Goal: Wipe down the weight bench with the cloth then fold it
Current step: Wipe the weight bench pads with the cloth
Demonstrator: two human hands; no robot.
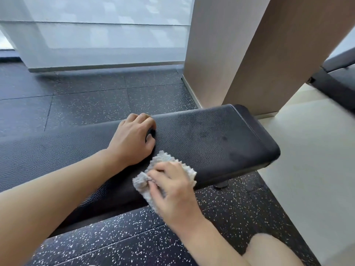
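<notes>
A black padded weight bench [221, 139] runs across the view from the left to its rounded end at the right. My right hand [171, 191] presses a bunched grey fluffy cloth [143, 184] onto the near edge of the pad, fingers gripping it. My left hand [132, 139] rests on the far side of the pad, its fingers curled over the far edge and holding nothing loose. Darker damp patches show on the pad towards its right end.
Black speckled rubber flooring [115, 244] lies around the bench. A beige pillar [249, 54] stands right behind the bench end. Frosted glass panels [105, 35] line the back. Pale floor and another dark machine [338, 81] are at the right. My bare knee [272, 252] is bottom right.
</notes>
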